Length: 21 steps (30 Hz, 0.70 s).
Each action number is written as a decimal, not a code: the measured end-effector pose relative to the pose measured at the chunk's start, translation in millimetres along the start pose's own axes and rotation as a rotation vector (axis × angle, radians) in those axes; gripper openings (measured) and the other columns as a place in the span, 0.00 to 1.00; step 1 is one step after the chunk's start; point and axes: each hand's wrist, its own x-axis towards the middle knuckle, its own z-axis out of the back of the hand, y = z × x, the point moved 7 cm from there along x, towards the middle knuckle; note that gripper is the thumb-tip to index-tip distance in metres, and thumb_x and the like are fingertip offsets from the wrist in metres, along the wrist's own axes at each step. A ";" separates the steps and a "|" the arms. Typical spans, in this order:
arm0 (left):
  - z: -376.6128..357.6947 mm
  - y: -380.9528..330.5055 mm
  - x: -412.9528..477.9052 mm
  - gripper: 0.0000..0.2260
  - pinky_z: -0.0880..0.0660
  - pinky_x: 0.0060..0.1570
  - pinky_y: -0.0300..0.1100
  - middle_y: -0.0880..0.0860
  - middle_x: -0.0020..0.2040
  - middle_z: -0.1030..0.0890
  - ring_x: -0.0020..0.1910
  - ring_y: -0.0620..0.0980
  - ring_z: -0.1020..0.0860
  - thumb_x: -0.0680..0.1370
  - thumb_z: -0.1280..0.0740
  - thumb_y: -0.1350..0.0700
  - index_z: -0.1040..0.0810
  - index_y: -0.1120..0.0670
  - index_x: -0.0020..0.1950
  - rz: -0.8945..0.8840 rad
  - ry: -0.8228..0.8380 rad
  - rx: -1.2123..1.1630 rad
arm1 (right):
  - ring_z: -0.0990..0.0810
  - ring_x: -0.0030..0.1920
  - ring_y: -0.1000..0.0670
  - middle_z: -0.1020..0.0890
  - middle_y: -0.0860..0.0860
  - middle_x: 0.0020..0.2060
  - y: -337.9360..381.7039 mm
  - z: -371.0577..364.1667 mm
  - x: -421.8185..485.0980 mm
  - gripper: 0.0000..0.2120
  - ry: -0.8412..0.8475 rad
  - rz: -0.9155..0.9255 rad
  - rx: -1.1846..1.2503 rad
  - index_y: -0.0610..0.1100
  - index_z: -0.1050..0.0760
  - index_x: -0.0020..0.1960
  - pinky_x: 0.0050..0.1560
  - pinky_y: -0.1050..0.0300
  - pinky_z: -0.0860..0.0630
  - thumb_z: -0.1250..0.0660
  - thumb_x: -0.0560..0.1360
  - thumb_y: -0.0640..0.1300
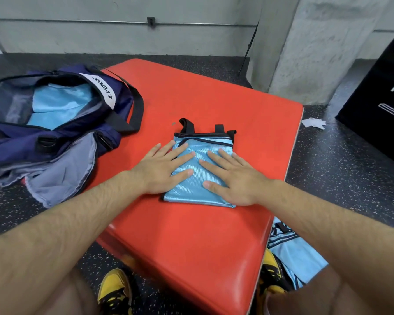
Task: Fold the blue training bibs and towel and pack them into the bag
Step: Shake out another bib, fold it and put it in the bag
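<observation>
Left hand (159, 169) and right hand (234, 176) lie flat, fingers straight, pressing a folded blue bib (203, 145) at the middle of the red counter (191, 235) (the fold looks finished). Next, probably: lift it, still folded, into the open bag (14, 137) at the counter's far-left corner.

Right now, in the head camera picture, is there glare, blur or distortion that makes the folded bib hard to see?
Head view: soft, even light; the folded bib has a sheen yet is sharp under the left hand and right hand; the red pad shines at its near edge; the forearms swell toward the lower corners, wide-lens distortion.
</observation>
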 end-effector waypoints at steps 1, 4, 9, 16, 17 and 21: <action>0.1 1.4 0.4 0.29 0.64 0.77 0.48 0.40 0.81 0.59 0.79 0.44 0.63 0.78 0.58 0.31 0.54 0.35 0.79 -0.011 -0.001 -0.012 | 0.67 0.78 0.53 0.61 0.56 0.80 -0.4 -0.3 -0.8 0.33 0.009 -0.004 0.005 0.60 0.59 0.80 0.79 0.49 0.64 0.57 0.79 0.69; 3.0 -0.4 0.7 0.29 0.66 0.77 0.47 0.41 0.81 0.59 0.79 0.44 0.65 0.80 0.56 0.33 0.53 0.37 0.80 -0.043 -0.023 0.014 | 0.67 0.79 0.53 0.60 0.56 0.80 1.3 5.1 -2.0 0.33 -0.012 0.017 -0.003 0.59 0.59 0.81 0.79 0.49 0.63 0.57 0.79 0.68; 9.8 -15.9 -8.0 0.32 0.68 0.76 0.46 0.42 0.81 0.58 0.78 0.43 0.66 0.78 0.58 0.31 0.53 0.39 0.81 -0.138 -0.047 0.006 | 0.66 0.79 0.53 0.60 0.57 0.80 3.0 8.1 -10.1 0.33 -0.021 0.048 -0.013 0.60 0.59 0.80 0.79 0.49 0.63 0.58 0.78 0.69; -3.2 -22.4 -26.0 0.42 0.66 0.77 0.45 0.43 0.81 0.61 0.77 0.40 0.66 0.72 0.56 0.24 0.57 0.43 0.81 -0.211 0.071 0.016 | 0.59 0.80 0.53 0.54 0.56 0.81 -5.8 8.6 -26.6 0.40 -0.013 0.135 0.016 0.60 0.49 0.80 0.79 0.49 0.51 0.45 0.73 0.75; -2.9 -22.7 -29.0 0.43 0.66 0.77 0.45 0.43 0.81 0.61 0.78 0.40 0.66 0.71 0.55 0.23 0.56 0.43 0.81 -0.223 0.076 0.016 | 0.55 0.80 0.53 0.50 0.55 0.81 -5.1 10.0 -29.7 0.41 -0.014 0.174 0.026 0.60 0.45 0.79 0.79 0.50 0.50 0.43 0.71 0.76; 3.5 -22.6 -36.3 0.42 0.56 0.77 0.41 0.41 0.81 0.49 0.79 0.41 0.52 0.70 0.46 0.22 0.40 0.42 0.79 -0.301 -0.020 -0.066 | 0.36 0.72 0.51 0.33 0.54 0.73 -3.8 20.6 -37.0 0.33 -0.095 0.299 0.105 0.56 0.27 0.70 0.74 0.56 0.40 0.30 0.69 0.69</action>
